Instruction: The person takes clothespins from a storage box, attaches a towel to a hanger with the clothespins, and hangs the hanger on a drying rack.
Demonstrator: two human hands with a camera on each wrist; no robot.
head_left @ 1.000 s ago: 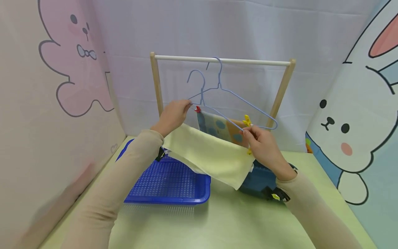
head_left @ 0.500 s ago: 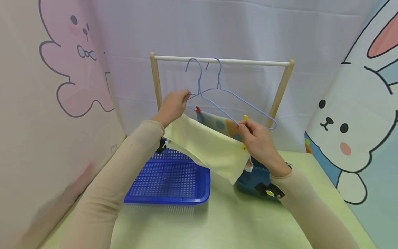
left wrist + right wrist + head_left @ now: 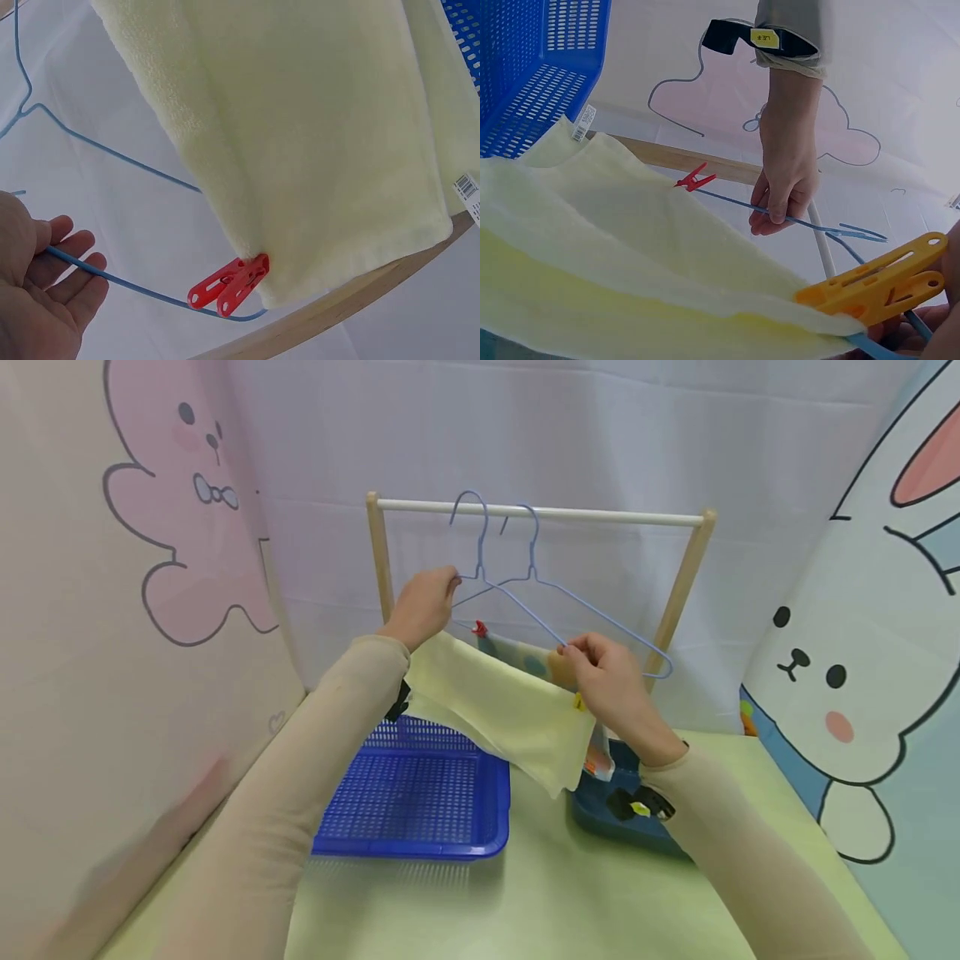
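A blue wire hanger [image 3: 525,607] is held up by both hands. My left hand [image 3: 423,606] pinches its left arm, with thumb and fingers on the wire in the left wrist view. On its right arm my right hand [image 3: 609,681] has its grip. From this hanger hangs a pale yellow towel [image 3: 502,702], fixed by a red clothespin [image 3: 231,286] at one corner and a yellow clothespin [image 3: 874,281] at the other. The hanger's hook overlaps the white rod [image 3: 615,516] in the head view; I cannot tell whether they touch.
A second blue hanger [image 3: 600,622] hangs on the rod behind, bearing a patterned cloth [image 3: 517,652]. Wooden posts [image 3: 682,585] carry the rod. Below the towel stand a blue plastic basket [image 3: 495,810] at left and a dark teal bin [image 3: 600,814] at right, on a pale green tabletop [image 3: 540,893].
Both hands have raised the hanger with the yellow towel, carrying it up and slightly left. Its hook has risen from below the rod to the rod's height.
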